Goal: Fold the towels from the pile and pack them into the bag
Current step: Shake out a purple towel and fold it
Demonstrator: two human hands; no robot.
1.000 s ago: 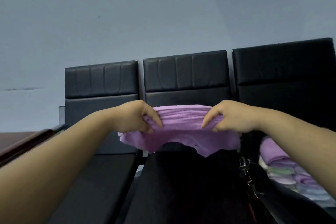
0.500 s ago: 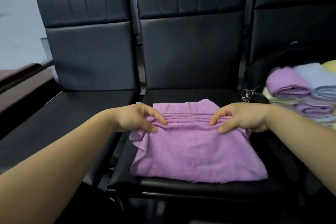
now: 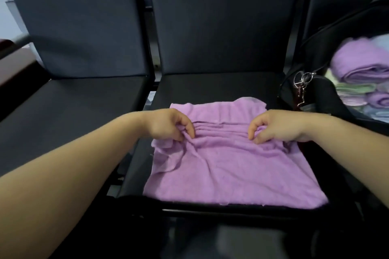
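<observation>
Pinching a bunched ridge of the purple towel point(image 3: 221, 166), both hands rest on the cloth with fingers curled down. The left hand point(image 3: 168, 126) grips the ridge's left end, close to the towel's left edge, and the right hand point(image 3: 275, 127) grips the right end. Between them several narrow pleats run straight across. The towel lies spread on the middle seat point(image 3: 210, 86). Its near edge reaches the seat's front rim, and a flat strip lies beyond the hands. The near part is creased, and the left edge is rumpled below the left hand.

To the right, just beside the towel, stands a black bag point(image 3: 324, 94) with a metal clasp point(image 3: 303, 82) hanging at its near corner. Folded towels point(image 3: 362, 67) show in its opening, a purple roll on top of green and pale ones, all blurred. The left seat point(image 3: 73, 101) is black like the others.
</observation>
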